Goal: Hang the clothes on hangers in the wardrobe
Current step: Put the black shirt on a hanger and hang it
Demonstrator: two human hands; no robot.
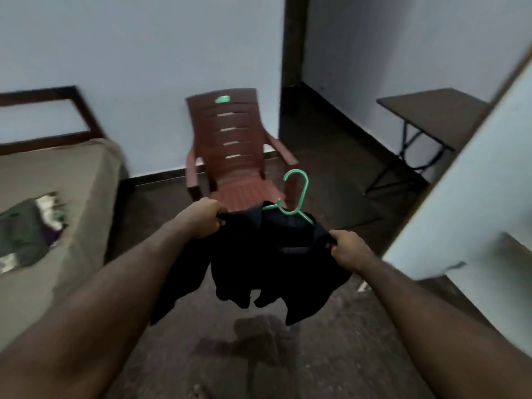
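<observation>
Grip clamped at both shoulders: dark shirt is held mid-air before the chair by left hand and right hand, already threaded on green hanger. It is judged not yet hung away; more clothes are left on the bed.

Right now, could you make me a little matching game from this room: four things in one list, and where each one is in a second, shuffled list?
Things:
1. green hanger
2. black shirt
3. brown chair
4. pile of clothes

Places:
A. lying on the bed
B. gripped at the shoulders by the left hand and the right hand
C. standing in front of the wall
D. tucked in the shirt's neck, hook sticking up

Pairs: 1-D, 2-B, 3-C, 4-A.
</observation>
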